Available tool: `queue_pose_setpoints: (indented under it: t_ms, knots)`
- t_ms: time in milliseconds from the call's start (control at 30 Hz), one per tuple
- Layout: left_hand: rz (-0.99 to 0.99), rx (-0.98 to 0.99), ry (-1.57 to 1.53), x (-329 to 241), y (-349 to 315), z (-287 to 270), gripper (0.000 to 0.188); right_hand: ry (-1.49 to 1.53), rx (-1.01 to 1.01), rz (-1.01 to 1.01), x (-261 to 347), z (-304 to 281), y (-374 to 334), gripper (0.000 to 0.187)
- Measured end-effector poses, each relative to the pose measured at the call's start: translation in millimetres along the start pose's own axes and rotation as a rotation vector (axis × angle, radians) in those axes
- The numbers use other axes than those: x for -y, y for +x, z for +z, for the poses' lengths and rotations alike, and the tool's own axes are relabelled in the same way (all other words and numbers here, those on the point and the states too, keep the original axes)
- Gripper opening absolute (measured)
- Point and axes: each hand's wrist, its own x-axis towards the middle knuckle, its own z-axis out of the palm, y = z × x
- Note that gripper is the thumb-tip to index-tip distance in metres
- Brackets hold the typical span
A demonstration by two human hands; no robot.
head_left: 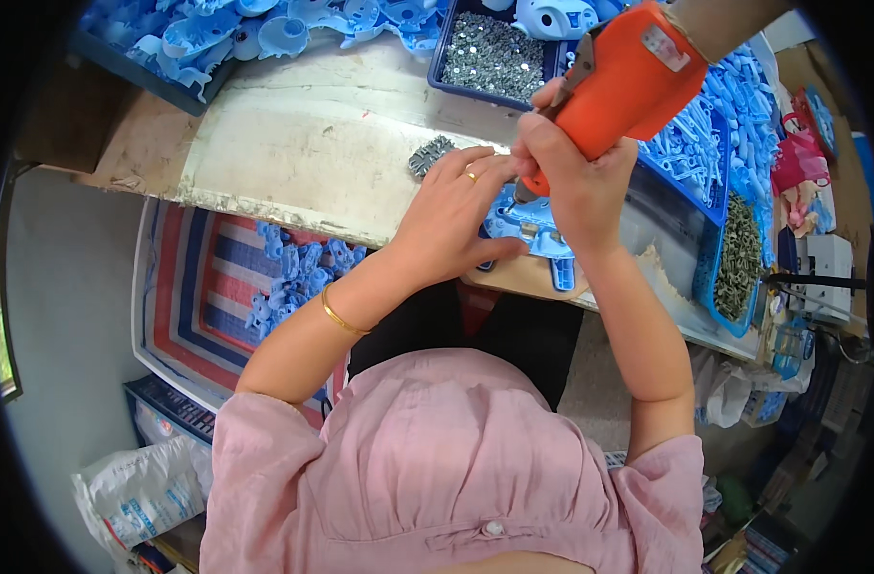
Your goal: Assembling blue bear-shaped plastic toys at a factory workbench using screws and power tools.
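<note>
My right hand is wrapped around an orange power screwdriver that slants down from the upper right. Its tip points at a light-blue moulded plastic part at the table's near edge. My left hand reaches over from the left, its thumb against the part and its fingertips close to the screwdriver's nose. Those fingers partly hide the part, and the exact point where the tip meets it is covered. A small heap of grey metal pieces lies just beyond my left fingers.
A dark blue tray of small screws stands at the back. Blue parts fill a bin at far left and a basket at right, near a basket of metal pieces. A striped-lined tub sits below the table at left.
</note>
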Motion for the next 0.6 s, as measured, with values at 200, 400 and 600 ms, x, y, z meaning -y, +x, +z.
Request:
queue_pose_setpoints:
  t_ms: [200,400,600]
  knots:
    - [-0.075,-0.035,-0.117,-2,0,-16,0.088,-0.105,0.156,-0.031,36,-12,19,0.027]
    - [-0.104,-0.118,-0.121,-11,-8,-28,0.076,-0.695,0.102,-0.48,155,-100,42,0.02]
    - [0.053,-0.095,-0.088,-31,-2,-18,0.059,-0.294,0.107,-0.372,159,-110,157,0.053]
